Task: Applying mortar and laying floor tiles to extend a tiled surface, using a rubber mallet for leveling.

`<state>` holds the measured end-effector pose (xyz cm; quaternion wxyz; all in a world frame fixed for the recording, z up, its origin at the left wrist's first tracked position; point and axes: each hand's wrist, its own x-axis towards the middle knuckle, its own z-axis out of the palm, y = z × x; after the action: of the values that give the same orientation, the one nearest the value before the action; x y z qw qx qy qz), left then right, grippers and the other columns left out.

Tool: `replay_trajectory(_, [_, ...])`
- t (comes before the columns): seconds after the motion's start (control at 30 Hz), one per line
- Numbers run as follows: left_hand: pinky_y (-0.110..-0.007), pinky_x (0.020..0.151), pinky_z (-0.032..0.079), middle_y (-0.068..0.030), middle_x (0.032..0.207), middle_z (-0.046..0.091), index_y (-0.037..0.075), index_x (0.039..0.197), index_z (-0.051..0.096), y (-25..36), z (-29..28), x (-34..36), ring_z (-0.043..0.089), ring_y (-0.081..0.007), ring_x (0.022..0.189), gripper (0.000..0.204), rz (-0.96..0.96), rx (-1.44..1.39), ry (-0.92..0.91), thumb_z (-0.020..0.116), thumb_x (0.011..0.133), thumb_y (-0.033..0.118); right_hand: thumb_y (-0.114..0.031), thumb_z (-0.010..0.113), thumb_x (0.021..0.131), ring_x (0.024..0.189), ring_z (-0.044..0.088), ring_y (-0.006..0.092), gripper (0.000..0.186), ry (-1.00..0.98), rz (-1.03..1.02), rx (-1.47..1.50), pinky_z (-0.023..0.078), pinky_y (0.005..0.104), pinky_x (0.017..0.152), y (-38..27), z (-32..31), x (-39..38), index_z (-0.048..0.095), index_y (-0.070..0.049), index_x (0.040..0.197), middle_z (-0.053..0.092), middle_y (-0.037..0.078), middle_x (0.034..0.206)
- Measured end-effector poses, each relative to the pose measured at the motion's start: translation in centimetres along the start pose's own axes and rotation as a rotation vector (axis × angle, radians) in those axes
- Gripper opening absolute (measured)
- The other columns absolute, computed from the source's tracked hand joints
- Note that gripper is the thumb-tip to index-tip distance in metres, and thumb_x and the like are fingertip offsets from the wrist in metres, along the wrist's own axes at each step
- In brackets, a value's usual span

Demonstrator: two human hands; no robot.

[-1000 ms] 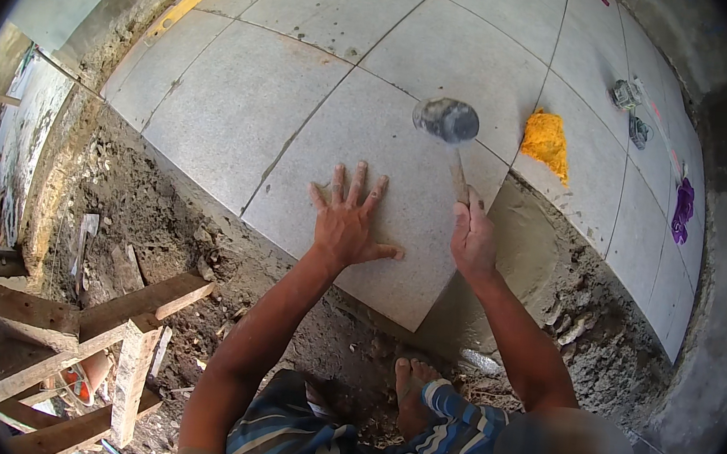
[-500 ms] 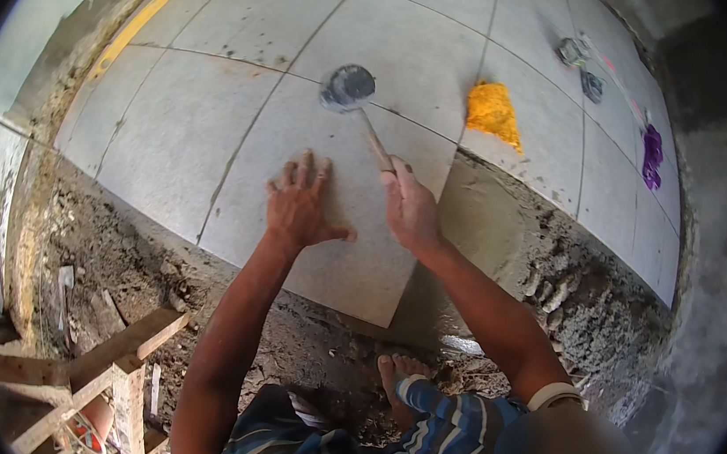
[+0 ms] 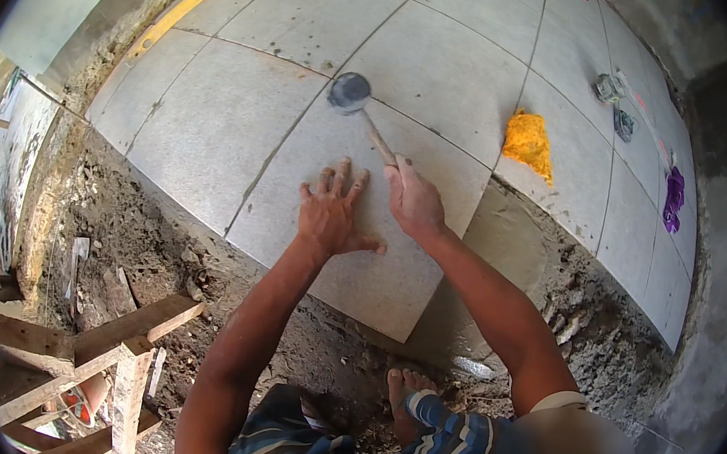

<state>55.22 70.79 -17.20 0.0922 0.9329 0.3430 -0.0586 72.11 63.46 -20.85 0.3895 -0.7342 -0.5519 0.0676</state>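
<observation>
Tile-seating work is in hand, judged from the layout: a grey floor tile lies at the near edge of the laid floor, over a bed of wet mortar that shows bare at its 3 o'clock side.

Left hand: fingers spread apart and flat on the tile face, near its centre, clamped on nothing.

Right hand: closed around the wooden handle of a rubber mallet. The mallet head sits at 11 o'clock from this hand, at the far edge of the tile, close to the joint with the neighbouring tiles. Whether the head touches the surface cannot be told.

Surroundings: a yellow cloth lies on a laid tile at 2 o'clock from the right hand, well apart. A purple cloth lies further out at 3 o'clock. Rough soil and rubble border the tile at 7 o'clock, with timber offcuts beyond. The person's bare foot rests at 6 o'clock.

Next move, as judged: level, light strikes, with the flat hand steadying the tile against sliding out of joint alignment.
</observation>
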Motion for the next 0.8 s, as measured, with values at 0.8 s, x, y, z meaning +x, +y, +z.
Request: replay_trajectory(0.8, [-0.055, 0.121, 0.021, -0.0133, 0.167, 0.022, 0.013, 0.160, 0.026, -2.9, 2.2, 0.1, 0.024, -0.0314, 0.152, 0.130, 0.021, -0.134, 0.105, 0.073, 0.060, 0.082, -0.038, 0.044, 0.105, 0.089, 0.064, 0.0514, 0.036, -0.245, 0.172, -0.282, 0.049, 0.0591, 0.076, -0.4, -0.6, 3.4, 0.056, -0.005, 0.110, 0.067, 0.028, 0.093])
